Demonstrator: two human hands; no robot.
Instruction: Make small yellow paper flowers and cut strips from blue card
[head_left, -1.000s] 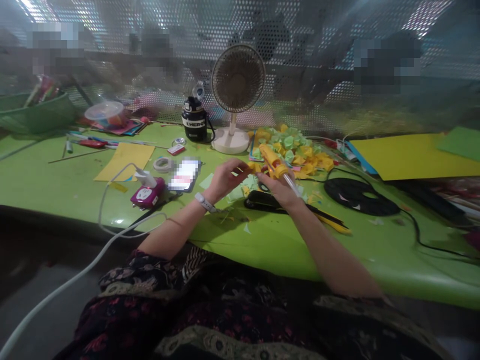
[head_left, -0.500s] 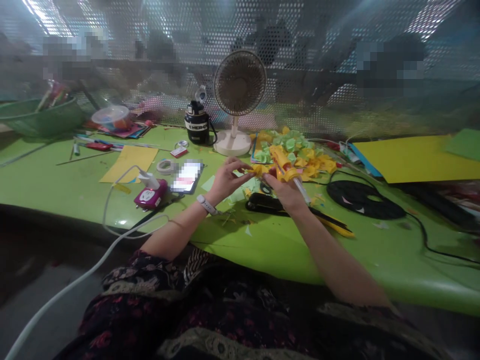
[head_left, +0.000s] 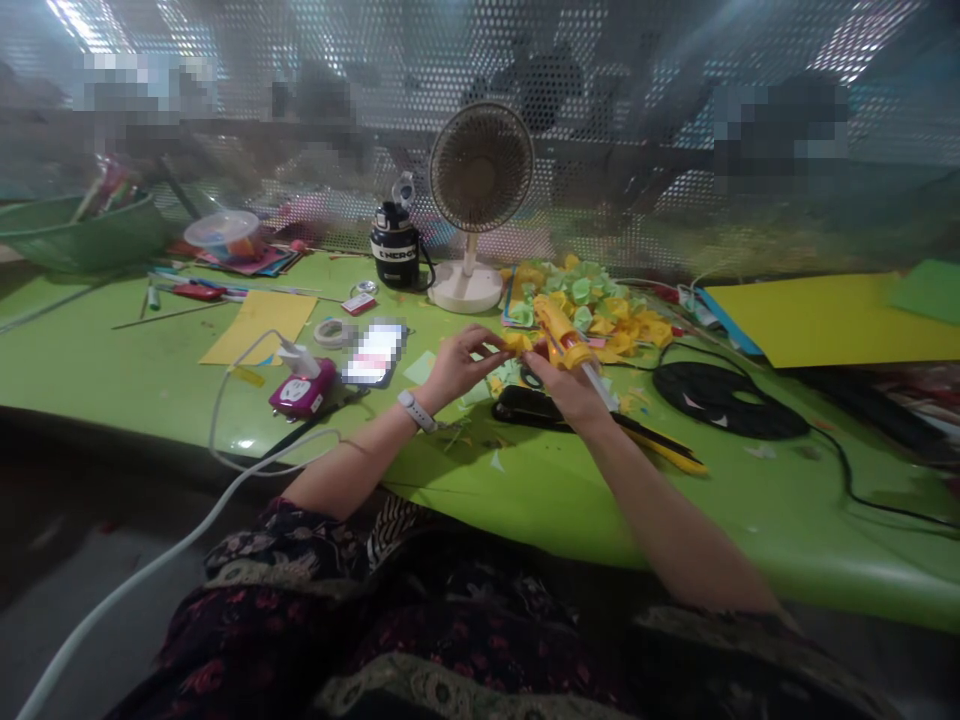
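Observation:
My left hand (head_left: 463,367) pinches a small yellow paper piece (head_left: 517,343) between its fingertips. My right hand (head_left: 570,392) grips a yellow hot glue gun (head_left: 562,335), with its clear glue stick (head_left: 600,386) pointing toward me. The paper piece sits right beside the gun's tip, though the contact point is hard to see. Just behind the gun lies a heap of yellow and green paper flowers (head_left: 592,305). A long black object (head_left: 540,405) lies under my right hand.
A white desk fan (head_left: 480,170) and black flask (head_left: 394,245) stand at the back of the green table (head_left: 112,370). A phone (head_left: 373,353), tape roll (head_left: 331,332), and magenta power socket (head_left: 303,390) lie left. A black cable coil (head_left: 720,400) lies right.
Both hands and the glue gun have shifted slightly right since a second ago. The yellow paper piece stays pinched near the gun's tip.

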